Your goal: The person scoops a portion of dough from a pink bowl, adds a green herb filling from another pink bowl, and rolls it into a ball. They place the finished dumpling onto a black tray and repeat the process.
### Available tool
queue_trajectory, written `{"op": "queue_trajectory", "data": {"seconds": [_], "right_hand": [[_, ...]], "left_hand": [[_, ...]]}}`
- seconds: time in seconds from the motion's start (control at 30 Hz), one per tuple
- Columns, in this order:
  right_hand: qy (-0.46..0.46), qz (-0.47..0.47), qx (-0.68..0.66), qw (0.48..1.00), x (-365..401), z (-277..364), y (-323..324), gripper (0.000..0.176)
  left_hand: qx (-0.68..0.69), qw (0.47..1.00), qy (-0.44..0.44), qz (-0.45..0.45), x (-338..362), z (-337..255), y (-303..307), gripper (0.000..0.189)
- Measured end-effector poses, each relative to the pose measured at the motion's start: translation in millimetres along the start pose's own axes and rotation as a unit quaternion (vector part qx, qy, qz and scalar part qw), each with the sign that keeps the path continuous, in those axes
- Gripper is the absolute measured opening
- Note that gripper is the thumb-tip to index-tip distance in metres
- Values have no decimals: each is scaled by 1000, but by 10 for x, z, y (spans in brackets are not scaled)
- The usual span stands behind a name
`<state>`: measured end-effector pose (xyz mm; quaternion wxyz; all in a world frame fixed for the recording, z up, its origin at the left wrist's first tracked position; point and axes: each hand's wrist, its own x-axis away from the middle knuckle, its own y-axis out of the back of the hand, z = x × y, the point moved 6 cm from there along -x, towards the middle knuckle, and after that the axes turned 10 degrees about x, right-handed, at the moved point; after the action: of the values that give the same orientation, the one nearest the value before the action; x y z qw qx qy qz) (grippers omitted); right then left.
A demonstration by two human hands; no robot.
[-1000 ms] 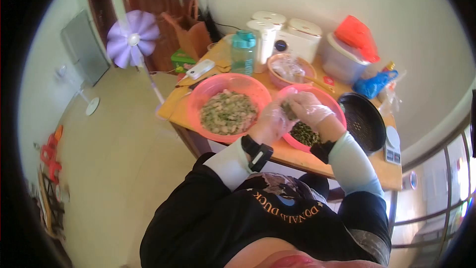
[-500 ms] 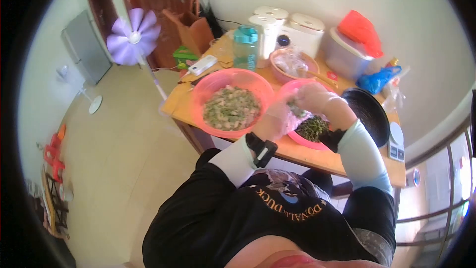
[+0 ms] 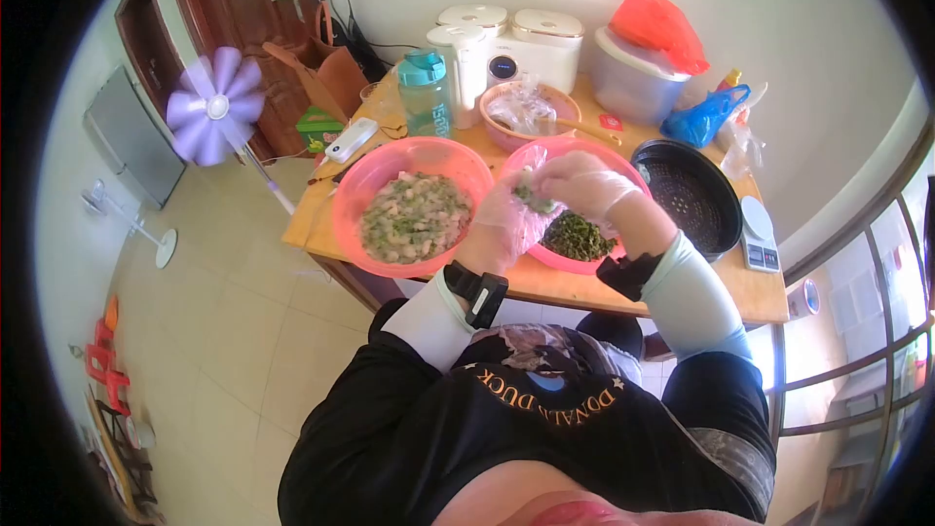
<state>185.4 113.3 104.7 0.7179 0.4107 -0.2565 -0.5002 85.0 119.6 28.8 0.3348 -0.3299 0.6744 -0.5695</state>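
Two gloved hands met over the table (image 3: 735, 292) in the head view. The left hand (image 3: 499, 222) was cupped around a small green-and-white clump (image 3: 533, 199), gripping it; the right hand (image 3: 582, 185) had its fingers bent over the top, but whether they pinched it could not be told. Just below those fingers stood a pink bowl (image 3: 582, 266) with dark chopped greens (image 3: 577, 238); left of them, a second bowl (image 3: 343, 224) held a paler chopped mixture (image 3: 414, 219).

Good handling seemed to call for a steady left palm, light, even pressure and staying over a bowl to catch loose bits. The clump's underside was hidden by the left hand, which also covered part of the nearer bowl's rim; its ingredients were too small to make out.
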Motion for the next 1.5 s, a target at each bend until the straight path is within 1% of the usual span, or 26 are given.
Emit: {"op": "queue_trajectory", "data": {"seconds": [0.13,0.23,0.27,0.4,0.47,0.5,0.53,0.57,0.6,0.63,0.67,0.7,0.77,0.8,0.83,0.9,0.93,1.0,1.03,1.1,1.17,1.27,1.3,1.37,1.43,1.5], "right_hand": [[-24,26,71,997,-137,-95,-140,26],[-97,27,-5,995,-141,-212,-89,25],[-99,26,-7,995,-116,-207,-69,25],[-49,8,-22,999,-49,-132,14,23],[-40,9,-7,999,-19,-186,4,22],[-16,-27,-17,999,-12,-222,55,22],[7,-63,-27,998,1,-251,121,23],[5,-64,-27,998,22,-306,183,23],[-36,-57,7,998,53,-403,257,23],[-77,-49,41,995,72,-488,305,24],[-148,23,94,984,83,-580,249,26],[-148,23,95,984,137,-551,199,26],[-135,-43,44,989,293,-369,166,23],[-13,-134,72,988,181,-628,-6,25],[-12,-134,73,988,219,-543,-21,25],[96,-155,154,971,363,-109,-121,35],[97,-155,152,971,387,-55,-196,35],[182,-186,258,930,464,147,-324,47],[183,-188,257,930,486,113,-394,47],[172,-211,345,898,518,-9,-551,52],[164,-193,343,904,557,-7,-574,53],[156,-181,349,906,622,-5,-582,52],[140,-176,310,923,640,-3,-562,52],[125,-171,271,939,672,35,-496,53],[108,-209,169,957,731,59,-349,55],[124,-216,168,954,719,103,-313,59]], "left_hand": [[5,999,25,-30,-79,-5,161,41],[4,999,20,-33,-47,-14,151,41],[3,1000,12,-27,-43,-26,147,40],[22,998,15,-61,-94,-38,259,40],[21,1000,11,-18,-66,-38,165,44],[22,999,15,-21,-97,-60,275,44],[-71,997,-19,5,-123,-128,321,44],[-162,985,-53,33,-148,-177,351,44],[-161,985,-52,33,-174,-175,426,44],[-72,996,-51,-2,-134,-159,364,44],[16,998,-49,-37,-102,-140,330,44],[17,998,-49,-37,-79,-121,301,44],[35,998,-41,-9,-52,-87,223,44],[35,998,-41,-8,-60,-103,223,44],[26,999,-31,-7,-60,-105,235,44],[17,1000,-22,-8,-34,-97,216,44],[-2,1000,-20,-15,2,-84,155,45],[-26,999,-18,-20,15,-74,143,48],[-62,998,-21,-5,-8,-69,168,50],[-96,995,-25,11,-59,-94,236,52],[-147,988,-5,42,-103,-100,279,54],[-92,995,1,37,-157,-88,306,45],[-94,995,3,38,-157,-85,294,45],[-67,997,7,-35,-77,-67,247,43],[-44,998,8,-37,-83,-56,259,43],[-19,999,9,-39,-79,-59,263,43]]}}
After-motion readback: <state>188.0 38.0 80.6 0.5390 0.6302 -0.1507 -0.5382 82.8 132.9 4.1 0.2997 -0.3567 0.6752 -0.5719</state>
